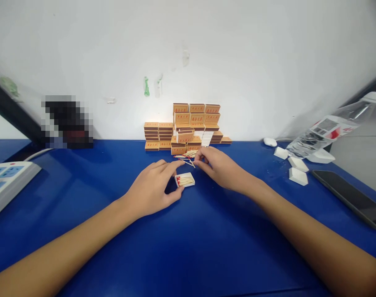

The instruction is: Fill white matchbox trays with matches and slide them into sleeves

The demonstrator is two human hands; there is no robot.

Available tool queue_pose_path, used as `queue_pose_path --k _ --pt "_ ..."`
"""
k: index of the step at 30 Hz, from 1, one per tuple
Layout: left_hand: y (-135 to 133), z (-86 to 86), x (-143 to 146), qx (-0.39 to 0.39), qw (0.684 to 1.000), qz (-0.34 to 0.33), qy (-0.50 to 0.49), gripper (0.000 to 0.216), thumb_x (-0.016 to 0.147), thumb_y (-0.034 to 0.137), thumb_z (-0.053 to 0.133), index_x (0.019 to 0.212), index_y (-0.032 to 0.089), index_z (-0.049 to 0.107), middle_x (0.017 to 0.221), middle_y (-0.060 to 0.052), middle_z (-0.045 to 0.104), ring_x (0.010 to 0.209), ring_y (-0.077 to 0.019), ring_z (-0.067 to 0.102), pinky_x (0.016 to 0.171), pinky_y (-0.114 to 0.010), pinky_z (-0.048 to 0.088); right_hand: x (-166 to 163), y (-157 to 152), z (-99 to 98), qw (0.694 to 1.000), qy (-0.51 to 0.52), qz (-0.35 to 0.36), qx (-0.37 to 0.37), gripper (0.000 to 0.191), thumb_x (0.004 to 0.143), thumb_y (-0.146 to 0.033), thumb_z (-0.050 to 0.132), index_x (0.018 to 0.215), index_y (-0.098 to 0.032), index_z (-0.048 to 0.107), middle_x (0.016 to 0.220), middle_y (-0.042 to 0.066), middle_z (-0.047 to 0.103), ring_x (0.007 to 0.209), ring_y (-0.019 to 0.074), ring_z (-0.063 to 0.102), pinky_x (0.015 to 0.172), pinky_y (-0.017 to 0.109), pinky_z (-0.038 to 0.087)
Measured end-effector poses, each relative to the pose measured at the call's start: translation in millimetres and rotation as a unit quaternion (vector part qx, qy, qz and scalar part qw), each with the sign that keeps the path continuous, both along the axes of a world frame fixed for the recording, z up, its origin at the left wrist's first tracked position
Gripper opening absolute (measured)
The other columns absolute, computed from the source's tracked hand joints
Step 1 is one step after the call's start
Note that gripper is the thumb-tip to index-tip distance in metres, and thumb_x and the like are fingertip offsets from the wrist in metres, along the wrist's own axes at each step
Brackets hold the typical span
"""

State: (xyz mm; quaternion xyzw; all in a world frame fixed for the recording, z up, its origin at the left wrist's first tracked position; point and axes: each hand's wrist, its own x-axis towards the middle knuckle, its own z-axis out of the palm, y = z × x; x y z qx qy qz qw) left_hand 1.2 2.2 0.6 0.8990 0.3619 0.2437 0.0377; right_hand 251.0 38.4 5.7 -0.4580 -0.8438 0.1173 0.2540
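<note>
A small white matchbox tray (pixel 189 185) with several red-tipped matches (pixel 184 180) in it rests on the blue table. My left hand (pixel 155 185) holds it at the left side, thumb on the near edge, other fingers partly hidden behind. Its index finger reaches past the tray toward loose matches. My right hand (pixel 217 165) is closed in a pinch at the ends of a couple of matches (pixel 189 163), just beyond the tray. Behind them lies a loose pile of matches (pixel 190 154), partly covered by my right fingers.
Stacked matchboxes (pixel 196 119) stand against the wall. At the right are white blocks (pixel 298 176), a white earphone case (pixel 270 142), a leaning plastic bottle (pixel 330 126) and a phone (pixel 348 196). A power strip (pixel 13 177) lies at the left, near a blurred dark object (pixel 69 123).
</note>
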Motion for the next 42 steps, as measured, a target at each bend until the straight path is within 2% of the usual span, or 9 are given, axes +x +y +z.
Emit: queue_pose_path --k 2,6,11,14,17,22,26,33,42 --pt "-0.3 -0.5 0.5 0.0 1.0 -0.005 0.0 0.055 0.094 0.03 0.066 0.145 0.02 0.048 0.115 -0.006 0.074 0.101 -0.026 0.065 0.096 -0.046 0.054 -0.3 -2.6 2.4 1.0 0.013 0.013 0.005 0.008 0.101 -0.019 0.054 0.105 -0.02 0.061 0.104 0.009 0.07 0.092 0.023 0.062 0.082 0.036 0.048" --pt "0.8 -1.4 0.5 -0.006 1.0 -0.008 0.001 0.055 0.094 0.03 0.067 0.145 0.02 0.048 0.111 -0.006 0.073 0.101 -0.026 0.065 0.095 -0.046 0.054 -3.5 -9.1 6.4 0.998 0.018 0.058 0.024 0.028 0.103 -0.016 0.046 0.124 -0.021 0.063 0.122 0.012 0.071 0.11 0.0256 0.063 0.095 0.043 0.049" --pt "0.8 -1.0 -0.4 -0.006 1.0 -0.013 -0.001 0.054 0.094 0.029 0.066 0.144 0.021 0.049 0.113 -0.006 0.073 0.1 -0.026 0.066 0.095 -0.046 0.055 -8.5 -17.3 9.5 0.991 0.123 0.01 -0.04 0.015 0.1 -0.024 0.058 0.108 -0.021 0.07 0.096 0.005 0.075 0.078 0.0187 0.064 0.074 0.035 0.051" --pt "0.2 -0.6 -0.3 -0.001 1.0 -0.014 -0.006 0.053 0.094 0.029 0.067 0.143 0.02 0.049 0.111 -0.006 0.074 0.099 -0.0257 0.066 0.094 -0.046 0.055 -12.6 -20.4 9.2 0.972 0.212 0.005 -0.1 0.011 0.095 -0.031 0.068 0.098 -0.02 0.072 0.092 0.004 0.075 0.076 0.0171 0.064 0.068 0.032 0.05" --pt "0.9 -0.5 0.0 0.013 0.999 -0.017 -0.024 0.054 0.094 0.03 0.068 0.143 0.02 0.048 0.111 -0.005 0.074 0.1 -0.0251 0.066 0.094 -0.045 0.056 -16.8 -22.8 7.8 0.961 0.235 0.015 -0.146 0.013 0.09 -0.032 0.074 0.087 -0.02 0.074 0.081 0.002 0.072 0.071 0.0159 0.06 0.065 0.031 0.047" --pt "2.8 -1.8 0.1 0.023 0.999 -0.014 -0.028 0.054 0.094 0.03 0.07 0.142 0.021 0.048 0.109 -0.005 0.074 0.102 -0.0254 0.066 0.094 -0.044 0.056 -18.8 -25.8 4.6 0.973 0.182 0.009 -0.145 0.013 0.09 -0.032 0.076 0.083 -0.021 0.076 0.078 0.0 0.068 0.065 0.0132 0.048 0.063 0.031 0.04" --pt "2.1 -2.9 -0.2 0.019 0.999 -0.013 -0.023 0.054 0.095 0.031 0.069 0.144 0.021 0.048 0.106 -0.005 0.075 0.102 -0.0258 0.066 0.095 -0.045 0.056 -15.8 -26.3 2.4 0.988 0.119 0.019 -0.1 0.006 0.09 -0.025 0.076 0.084 -0.023 0.077 0.088 0.001 0.067 0.075 0.0151 0.052 0.071 0.031 0.042" --pt "1.3 -1.4 -1.0 0.018 0.999 -0.021 -0.026 0.054 0.094 0.031 0.069 0.143 0.021 0.048 0.108 -0.005 0.075 0.101 -0.0254 0.067 0.095 -0.045 0.056 -13.4 -26.3 1.2 0.996 0.068 0.046 -0.045 0.008 0.092 -0.016 0.071 0.087 -0.021 0.075 0.087 0.003 0.064 0.085 0.0183 0.057 0.079 0.034 0.045" --pt "1.9 -4.7 -1.1 0.007 1.0 -0.027 -0.014 0.055 0.095 0.031 0.069 0.145 0.02 0.046 0.11 -0.006 0.073 0.103 -0.0255 0.065 0.095 -0.044 0.055 -10.3 -26.6 2.7 0.995 0.061 0.076 -0.035 0.01 0.096 -0.019 0.066 0.092 -0.022 0.075 0.094 0.004 0.065 0.092 0.0194 0.059 0.083 0.034 0.046"
